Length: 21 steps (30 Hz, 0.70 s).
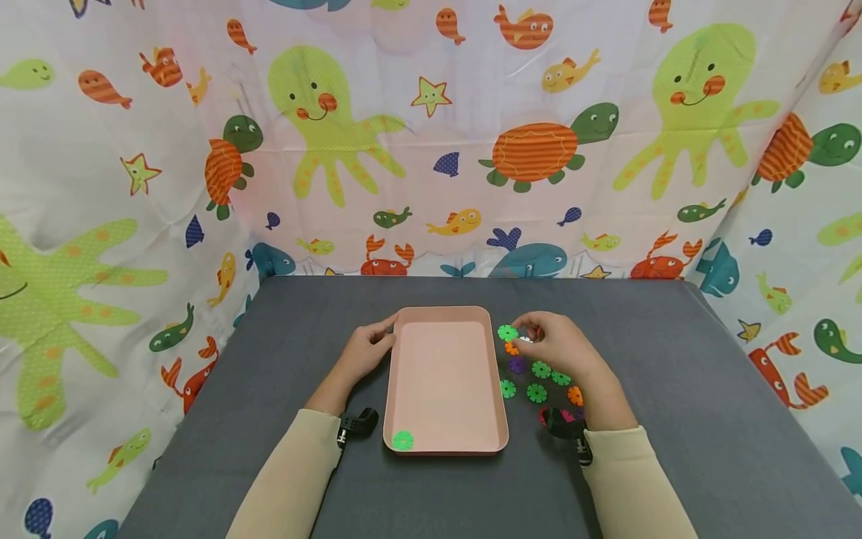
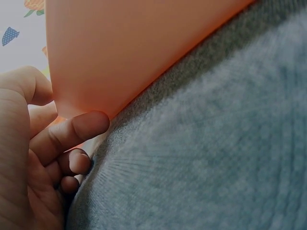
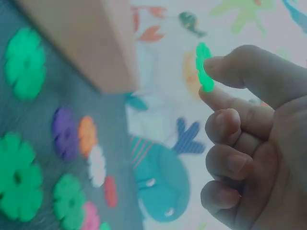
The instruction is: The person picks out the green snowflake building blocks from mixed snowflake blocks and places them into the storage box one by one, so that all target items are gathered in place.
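A shallow pink tray lies on the grey table, with one green notched plastic disc inside its near left corner. My left hand holds the tray's far left corner; the left wrist view shows thumb and finger on either side of it. Off the tray's right side, my right hand pinches a green notched disc between thumb and index finger, the other fingers curled in. Below that hand lie several loose discs, among them a purple disc, an orange disc and a white disc.
More green discs and an orange disc are scattered near the right wrist, whose black strap camera partly covers pink ones. A cloth curtain printed with sea animals hangs behind the grey table.
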Tool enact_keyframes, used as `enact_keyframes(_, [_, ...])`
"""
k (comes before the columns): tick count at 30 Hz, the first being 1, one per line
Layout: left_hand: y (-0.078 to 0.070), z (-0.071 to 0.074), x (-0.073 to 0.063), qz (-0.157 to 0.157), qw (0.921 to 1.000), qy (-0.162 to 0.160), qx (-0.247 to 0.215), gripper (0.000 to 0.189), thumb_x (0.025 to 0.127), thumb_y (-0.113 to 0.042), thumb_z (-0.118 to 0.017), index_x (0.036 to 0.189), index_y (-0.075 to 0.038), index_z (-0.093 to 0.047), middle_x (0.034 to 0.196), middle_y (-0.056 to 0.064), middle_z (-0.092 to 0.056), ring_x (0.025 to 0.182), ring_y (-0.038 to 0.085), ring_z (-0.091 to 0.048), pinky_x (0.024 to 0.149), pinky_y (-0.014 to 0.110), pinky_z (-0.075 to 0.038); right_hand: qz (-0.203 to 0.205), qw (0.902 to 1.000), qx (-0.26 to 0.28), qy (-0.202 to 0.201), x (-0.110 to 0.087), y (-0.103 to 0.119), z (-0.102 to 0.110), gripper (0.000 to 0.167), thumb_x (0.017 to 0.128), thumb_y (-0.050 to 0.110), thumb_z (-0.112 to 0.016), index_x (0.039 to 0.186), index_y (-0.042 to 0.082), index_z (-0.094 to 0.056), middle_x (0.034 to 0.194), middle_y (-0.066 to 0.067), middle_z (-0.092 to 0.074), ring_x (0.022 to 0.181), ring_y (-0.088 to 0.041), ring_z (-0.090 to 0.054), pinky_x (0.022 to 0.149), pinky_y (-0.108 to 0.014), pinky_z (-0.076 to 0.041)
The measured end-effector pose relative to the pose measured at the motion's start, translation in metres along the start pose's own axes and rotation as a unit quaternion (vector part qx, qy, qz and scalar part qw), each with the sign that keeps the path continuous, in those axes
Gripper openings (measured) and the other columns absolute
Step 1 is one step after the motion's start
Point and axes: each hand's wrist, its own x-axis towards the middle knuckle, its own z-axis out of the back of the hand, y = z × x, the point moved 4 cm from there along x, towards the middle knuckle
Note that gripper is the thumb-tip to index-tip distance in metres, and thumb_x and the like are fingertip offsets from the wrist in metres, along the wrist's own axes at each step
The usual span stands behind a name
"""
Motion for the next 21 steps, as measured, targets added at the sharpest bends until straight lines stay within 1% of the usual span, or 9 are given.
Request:
enact_keyframes(5, [-0.001, 0.000, 0.000, -0.005, 1.0000, 0.004, -0.003, 0.046, 0.100, -0.015, -0.063, 0.146, -0.016, -0.061, 0.060, -0.001, -0.049, 0.059, 0.016, -0.046, 0.059, 0.029, -0.039, 0.008, 0.9996, 0.019, -0.019, -0.005, 0.023, 0.004, 0.025, 0.094, 0.024, -0.076, 0.115, 0.011, -0.073, 0.081, -0.004, -0.052, 0.068, -0.021, -0.049, 0.059, -0.036, -0.041])
enact_keyframes(10, [0.000, 0.000, -0.002, 0.004, 1.0000, 0.005, -0.007, 0.046, 0.100, -0.017, -0.062, 0.147, -0.020, -0.060, 0.059, 0.000, -0.048, 0.056, 0.015, -0.043, 0.056, 0.028, -0.036, 0.029, 0.9984, 0.032, -0.037, -0.011, 0.053, -0.001, 0.022, 0.093, 0.021, -0.078, 0.112, 0.011, -0.074, 0.081, -0.001, -0.055, 0.068, -0.022, -0.049, 0.054, -0.033, -0.040])
enact_keyframes(13, [0.000, 0.000, -0.002, 0.004, 1.0000, 0.002, -0.005, 0.046, 0.100, -0.017, -0.063, 0.146, -0.020, -0.061, 0.059, 0.000, -0.049, 0.057, 0.015, -0.044, 0.057, 0.028, -0.037, 0.050, 0.9972, 0.031, -0.046, -0.013, 0.069, -0.010, 0.023, 0.091, 0.018, -0.079, 0.111, 0.008, -0.074, 0.080, 0.001, -0.056, 0.064, -0.019, -0.050, 0.053, -0.031, -0.040])
enact_keyframes(16, [0.000, 0.000, -0.002, -0.001, 1.0000, 0.002, -0.005, 0.047, 0.099, -0.015, -0.063, 0.146, -0.017, -0.061, 0.061, -0.001, -0.051, 0.059, 0.015, -0.046, 0.058, 0.029, -0.039, 0.066, 0.9962, 0.026, -0.050, -0.015, 0.084, -0.022, 0.023, 0.089, 0.017, -0.081, 0.109, 0.008, -0.075, 0.077, 0.004, -0.056, 0.058, -0.016, -0.049, 0.051, -0.030, -0.040])
enact_keyframes(21, [-0.001, -0.001, -0.002, 0.000, 1.0000, 0.001, 0.003, 0.046, 0.100, -0.016, -0.062, 0.146, -0.018, -0.060, 0.060, 0.000, -0.048, 0.057, 0.016, -0.045, 0.057, 0.029, -0.037, 0.086, 0.9950, 0.024, -0.046, -0.018, 0.106, -0.045, 0.023, 0.088, 0.019, -0.082, 0.108, 0.010, -0.076, 0.073, 0.007, -0.055, 0.049, -0.011, -0.040, 0.046, -0.027, -0.033])
